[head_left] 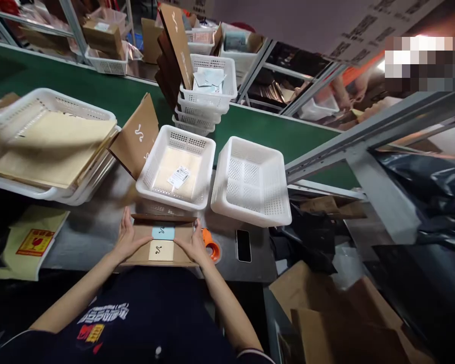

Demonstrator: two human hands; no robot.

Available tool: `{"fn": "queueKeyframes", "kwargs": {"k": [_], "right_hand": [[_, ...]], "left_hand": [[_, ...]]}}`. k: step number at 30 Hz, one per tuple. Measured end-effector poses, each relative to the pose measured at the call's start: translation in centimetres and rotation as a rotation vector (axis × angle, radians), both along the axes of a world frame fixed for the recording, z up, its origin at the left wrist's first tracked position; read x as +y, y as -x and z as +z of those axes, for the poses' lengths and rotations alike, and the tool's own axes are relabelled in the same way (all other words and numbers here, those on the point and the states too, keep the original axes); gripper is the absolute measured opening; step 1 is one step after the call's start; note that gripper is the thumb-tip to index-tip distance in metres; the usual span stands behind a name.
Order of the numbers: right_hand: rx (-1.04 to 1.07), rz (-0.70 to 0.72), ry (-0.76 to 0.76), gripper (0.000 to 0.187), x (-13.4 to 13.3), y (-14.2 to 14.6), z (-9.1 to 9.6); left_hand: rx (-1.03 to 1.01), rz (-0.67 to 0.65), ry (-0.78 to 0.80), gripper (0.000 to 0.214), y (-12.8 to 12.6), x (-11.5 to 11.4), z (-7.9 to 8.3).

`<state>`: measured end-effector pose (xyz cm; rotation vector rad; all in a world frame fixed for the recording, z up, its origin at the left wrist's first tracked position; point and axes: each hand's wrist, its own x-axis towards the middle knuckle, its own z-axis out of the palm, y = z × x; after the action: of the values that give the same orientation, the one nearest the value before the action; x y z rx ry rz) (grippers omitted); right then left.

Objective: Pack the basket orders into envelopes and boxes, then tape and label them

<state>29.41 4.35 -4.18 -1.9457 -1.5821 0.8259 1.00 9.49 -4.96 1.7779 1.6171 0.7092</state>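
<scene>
A shallow brown cardboard box lies open at the table's front edge, close to my body. My left hand grips its left side, fingers outside and thumb reaching inward. On the opposite side my right hand holds the box the same way. Inside, a light blue card lies above a cream card, both with black squiggles. Each thumb tip is close to the cards; whether they press on them I cannot tell. Just beyond stands a white basket with a padded cream item and a white label.
Stacked white baskets stand right of centre; another basket with cream envelopes is at left. An orange tape dispenser and a phone lie right of the box. Beyond runs a green conveyor. A metal post rises at right.
</scene>
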Motion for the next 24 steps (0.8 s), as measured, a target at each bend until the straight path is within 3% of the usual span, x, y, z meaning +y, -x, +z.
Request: {"fn": "queueKeyframes", "kwargs": {"k": [3, 6, 9, 11, 13, 16, 19, 21, 24], "right_hand": [[-0.143, 0.135, -0.22, 0.119, 0.5, -0.4, 0.3], [-0.192, 0.306, -0.265, 0.094, 0.4, -1.4, 2.0], [-0.119, 0.521, -0.084, 0.078, -0.3, -3.0, 4.9], [-0.06, 0.652, 0.09, 0.083, -0.7, -3.8, 6.7], [-0.034, 0.699, 0.203, 0.097, -0.7, -4.1, 8.0], [-0.027, 0.684, 0.183, 0.111, -0.2, -3.8, 8.7], [-0.014, 0.592, 0.058, 0.104, 0.3, -3.5, 7.9], [-0.03, 0.422, -0.024, 0.099, 0.8, -3.3, 6.6], [-0.056, 0.124, -0.05, 0.115, 1.9, -2.6, 3.7]], "left_hand": [[0.082, -0.13, -0.229, 0.117, 1.1, 0.2, 0.3], [0.124, -0.265, -0.278, 0.072, 3.3, -0.2, 1.3], [0.169, -0.508, -0.15, 0.053, 5.6, -0.7, 2.7], [0.189, -0.67, -0.021, 0.056, 6.6, -0.7, 3.7], [0.188, -0.741, 0.061, 0.066, 6.8, -0.2, 4.9], [0.16, -0.778, 0.106, 0.091, 6.3, 0.8, 6.7], [0.127, -0.743, 0.108, 0.105, 5.4, 2.0, 7.6], [0.128, -0.641, 0.08, 0.092, 4.7, 2.4, 7.1], [0.117, -0.437, -0.007, 0.055, 3.8, 2.0, 4.6]]}}
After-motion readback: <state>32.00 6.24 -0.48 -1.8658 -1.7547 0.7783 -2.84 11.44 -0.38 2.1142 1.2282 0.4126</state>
